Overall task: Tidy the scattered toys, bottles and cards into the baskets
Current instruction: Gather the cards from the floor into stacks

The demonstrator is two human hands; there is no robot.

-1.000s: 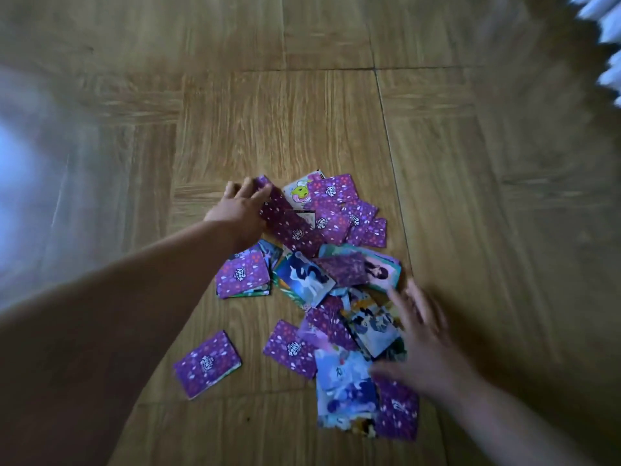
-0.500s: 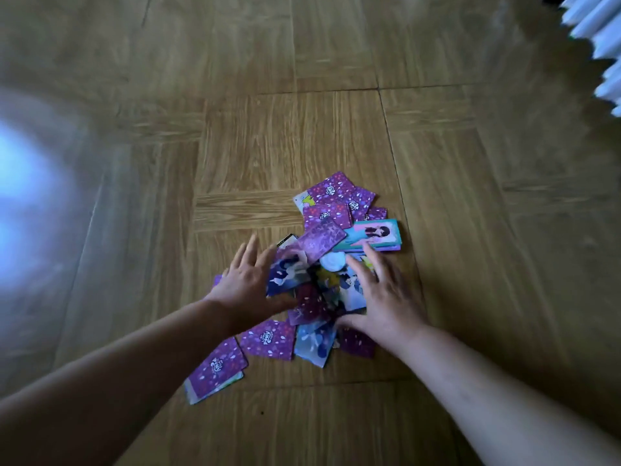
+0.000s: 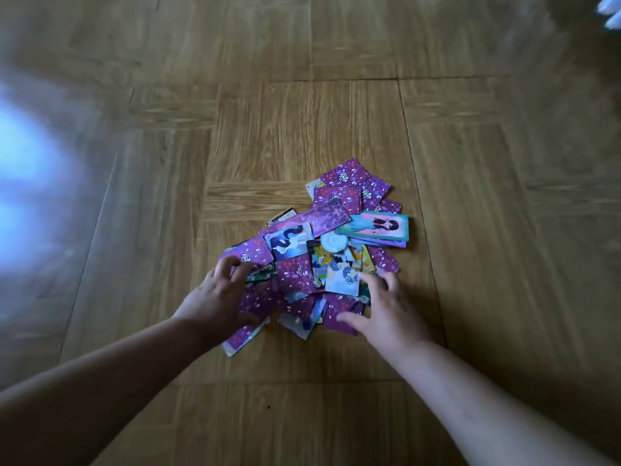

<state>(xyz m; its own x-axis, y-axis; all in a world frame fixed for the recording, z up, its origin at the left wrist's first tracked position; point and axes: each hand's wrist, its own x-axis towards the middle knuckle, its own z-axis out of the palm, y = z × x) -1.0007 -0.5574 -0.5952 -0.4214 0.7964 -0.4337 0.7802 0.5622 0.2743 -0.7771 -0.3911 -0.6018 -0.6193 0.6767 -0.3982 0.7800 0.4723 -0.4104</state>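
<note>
Entry: loose card heap on the floor, a hand at each near corner.

Left hand (image 3: 218,297): fingers (image 3: 232,268) hooked over the heap's near-left edge, thumb lying on the lower cards; motion blur hides whether any card is actually pinched. Right hand (image 3: 386,311): unclenched, fingers spread and lightly bent, pressing flat on the near-right edge, nothing grasped. Between and beyond them: heap of purple-backed and picture-faced paper cards (image 3: 329,260), a small white round disc (image 3: 332,244) resting on top. The heap's long axis runs from near-left to far-right, away from the person, so most of it lies ahead of both sets of fingertips. The far purple cards (image 3: 349,179) are likely closer to the right hand. Surface: brown wooden parquet floor (image 3: 302,129). Baskets: none in view.
</note>
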